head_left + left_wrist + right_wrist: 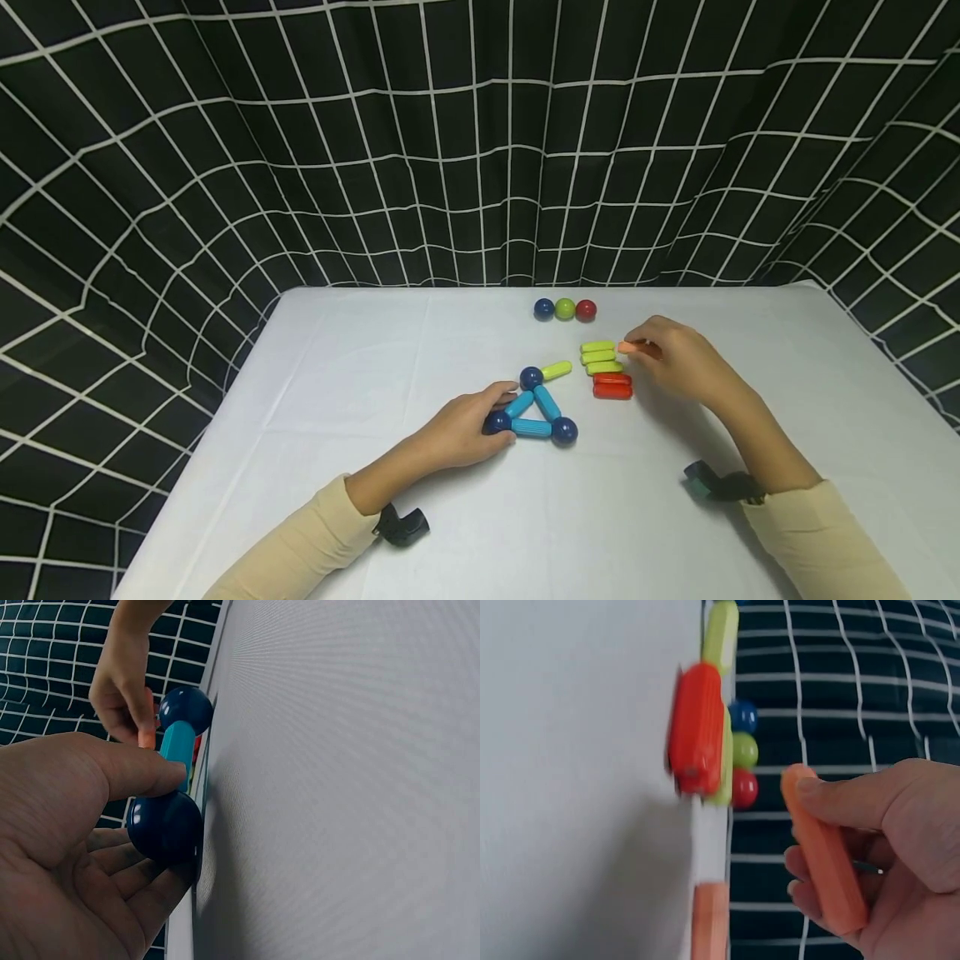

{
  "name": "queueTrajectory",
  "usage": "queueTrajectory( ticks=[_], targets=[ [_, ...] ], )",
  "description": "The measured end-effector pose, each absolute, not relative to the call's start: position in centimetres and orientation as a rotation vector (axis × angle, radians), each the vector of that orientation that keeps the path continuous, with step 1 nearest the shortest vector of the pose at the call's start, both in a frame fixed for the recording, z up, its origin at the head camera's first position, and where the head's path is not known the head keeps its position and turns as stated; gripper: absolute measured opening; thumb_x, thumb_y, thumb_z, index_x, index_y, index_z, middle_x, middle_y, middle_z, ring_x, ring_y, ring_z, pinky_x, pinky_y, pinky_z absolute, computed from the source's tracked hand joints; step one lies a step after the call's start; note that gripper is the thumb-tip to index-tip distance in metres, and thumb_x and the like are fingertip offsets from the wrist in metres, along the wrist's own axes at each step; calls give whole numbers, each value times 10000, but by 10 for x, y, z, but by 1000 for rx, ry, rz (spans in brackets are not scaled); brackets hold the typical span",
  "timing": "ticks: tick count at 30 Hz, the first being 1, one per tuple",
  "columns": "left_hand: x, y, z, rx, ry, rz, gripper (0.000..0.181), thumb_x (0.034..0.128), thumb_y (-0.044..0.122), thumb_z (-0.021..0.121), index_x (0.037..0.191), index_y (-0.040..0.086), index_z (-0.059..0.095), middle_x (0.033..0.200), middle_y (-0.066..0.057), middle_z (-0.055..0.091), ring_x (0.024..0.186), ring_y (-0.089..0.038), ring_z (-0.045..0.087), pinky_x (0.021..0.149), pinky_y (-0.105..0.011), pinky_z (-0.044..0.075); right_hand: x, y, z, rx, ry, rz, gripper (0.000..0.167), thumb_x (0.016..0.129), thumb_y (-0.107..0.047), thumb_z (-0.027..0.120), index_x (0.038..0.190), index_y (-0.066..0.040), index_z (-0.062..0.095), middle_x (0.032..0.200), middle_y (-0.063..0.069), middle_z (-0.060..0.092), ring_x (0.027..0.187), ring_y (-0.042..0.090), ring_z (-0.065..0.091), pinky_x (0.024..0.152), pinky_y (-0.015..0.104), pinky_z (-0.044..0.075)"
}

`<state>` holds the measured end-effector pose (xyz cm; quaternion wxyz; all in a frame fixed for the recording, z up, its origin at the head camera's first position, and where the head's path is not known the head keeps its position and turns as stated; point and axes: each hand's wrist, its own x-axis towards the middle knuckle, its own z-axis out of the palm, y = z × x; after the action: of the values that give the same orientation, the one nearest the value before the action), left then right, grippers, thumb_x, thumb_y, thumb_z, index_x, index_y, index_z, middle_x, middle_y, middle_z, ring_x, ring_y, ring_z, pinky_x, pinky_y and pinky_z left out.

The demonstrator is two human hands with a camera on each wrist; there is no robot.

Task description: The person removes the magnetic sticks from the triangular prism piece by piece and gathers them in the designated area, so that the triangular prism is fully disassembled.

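Note:
In the head view, my left hand (463, 427) grips the dark blue ball (497, 422) at the left corner of a flat triangle of three blue balls and three light-blue rods (531, 428). A yellow-green rod (557, 371) touches its top ball (531, 377). The left wrist view shows my thumb across a light-blue rod (178, 744) beside the gripped ball (165, 826). My right hand (678, 360) pinches an orange rod (826, 859) between thumb and fingers, off the table, right of the stacked yellow-green rods (598, 357).
Two red rods (612, 390) lie just below the yellow-green ones. Blue, green (565, 309) and red balls stand in a row near the white table's far edge. Another orange rod (709, 922) shows low in the right wrist view. A black gridded curtain (450, 150) surrounds the table.

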<state>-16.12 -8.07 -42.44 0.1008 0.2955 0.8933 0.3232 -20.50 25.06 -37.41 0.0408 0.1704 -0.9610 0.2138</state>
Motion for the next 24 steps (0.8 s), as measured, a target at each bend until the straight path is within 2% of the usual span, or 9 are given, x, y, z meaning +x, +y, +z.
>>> queueTrajectory(
  ticks=[9,18,24],
  targets=[
    [-161,-81,-425,867,2643,946,676,920,223,720,1505,107,400,1441,-19,549,1298,-178,529,1085,-419,379,-212,286,-373,592,-3003,667,256,874,-91,779,1063,74,728,1004,162,690,913,321,612,814,510,504],
    [-160,-81,-423,865,2635,957,672,922,212,719,1504,102,403,1437,-35,552,1292,-176,535,1088,-424,376,-221,301,-388,388,-3148,631,314,850,-157,814,1035,81,726,1036,255,671,999,438,583,876,582,484],
    [-160,-81,-423,863,2632,957,672,923,214,719,1505,105,403,1438,-28,551,1294,-173,532,1090,-422,373,-224,301,-397,319,-3145,620,235,833,-109,824,1000,43,758,981,203,666,962,404,570,836,556,494]
  ],
)
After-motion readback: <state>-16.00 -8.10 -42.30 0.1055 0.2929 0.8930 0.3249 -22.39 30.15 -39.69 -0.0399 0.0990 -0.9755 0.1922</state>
